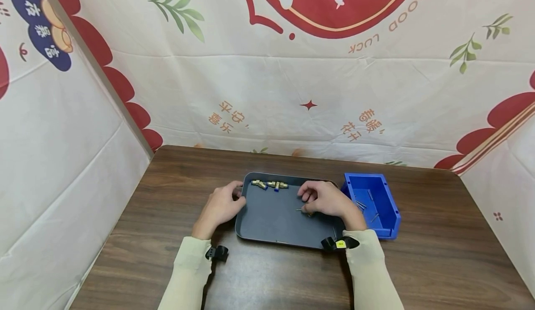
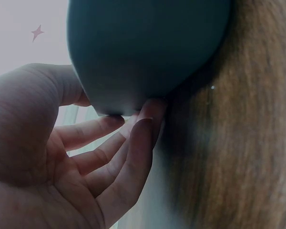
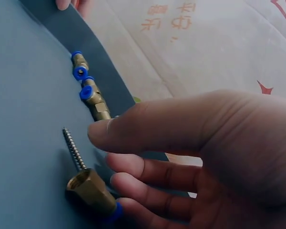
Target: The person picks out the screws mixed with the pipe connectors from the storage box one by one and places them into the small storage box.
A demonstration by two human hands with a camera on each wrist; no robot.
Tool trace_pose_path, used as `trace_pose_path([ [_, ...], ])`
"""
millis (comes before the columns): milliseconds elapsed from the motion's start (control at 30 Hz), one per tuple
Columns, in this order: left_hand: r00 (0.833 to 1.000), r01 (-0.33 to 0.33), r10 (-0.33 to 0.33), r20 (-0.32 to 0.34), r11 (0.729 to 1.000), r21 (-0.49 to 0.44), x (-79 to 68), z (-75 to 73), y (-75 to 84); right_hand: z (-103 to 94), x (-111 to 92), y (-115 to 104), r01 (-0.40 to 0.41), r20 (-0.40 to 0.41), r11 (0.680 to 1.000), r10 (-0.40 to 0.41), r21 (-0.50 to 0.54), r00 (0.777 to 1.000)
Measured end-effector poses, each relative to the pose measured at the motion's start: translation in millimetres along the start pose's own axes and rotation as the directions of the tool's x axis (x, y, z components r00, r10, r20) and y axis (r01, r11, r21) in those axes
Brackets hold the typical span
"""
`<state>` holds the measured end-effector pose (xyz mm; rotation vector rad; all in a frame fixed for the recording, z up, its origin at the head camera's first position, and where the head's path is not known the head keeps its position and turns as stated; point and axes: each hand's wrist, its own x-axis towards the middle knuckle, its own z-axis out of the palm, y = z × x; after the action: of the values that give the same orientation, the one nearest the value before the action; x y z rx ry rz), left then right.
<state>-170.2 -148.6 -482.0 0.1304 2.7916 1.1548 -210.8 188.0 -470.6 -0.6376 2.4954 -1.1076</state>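
Observation:
My left hand point(image 1: 222, 205) grips the left edge of a dark grey tray point(image 1: 267, 219), thumb on one side of its wall and fingers curled on the other in the left wrist view. Over the tray's right half is my right hand point(image 1: 328, 199), thumb and fingers bent with a gap between them. Under its fingertips lies a brass hose fitting point(image 3: 91, 192) with a blue end, which one fingertip meets. A threaded screw point(image 3: 74, 149) lies at the fitting's mouth, tip pointing away. Two more brass fittings point(image 1: 259, 184) with blue ends lie along the far wall.
Right of the tray, close by my right wrist, stands a blue bin point(image 1: 394, 217) holding several screws point(image 1: 361, 205). A wooden table point(image 1: 167, 263) carries everything. Printed cloth point(image 1: 276, 82) hangs behind the table and along its sides.

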Motion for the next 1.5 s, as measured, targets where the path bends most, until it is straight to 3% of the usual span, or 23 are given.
trace_pose_path([
  [300, 1.0, 0.004, -0.004, 0.004, 1.0, -0.003, 0.7, -0.6, 0.4, 5.3, 1.8, -3.7, -0.018, 0.0, 0.997, 0.018, -0.072, 1.0],
  [1500, 1.0, -0.001, 0.001, 0.001, 1.0, -0.006, 0.0, 0.0, -1.5, 7.5, 3.5, 1.8, -0.007, -0.049, 0.996, 0.003, -0.086, 0.999],
])
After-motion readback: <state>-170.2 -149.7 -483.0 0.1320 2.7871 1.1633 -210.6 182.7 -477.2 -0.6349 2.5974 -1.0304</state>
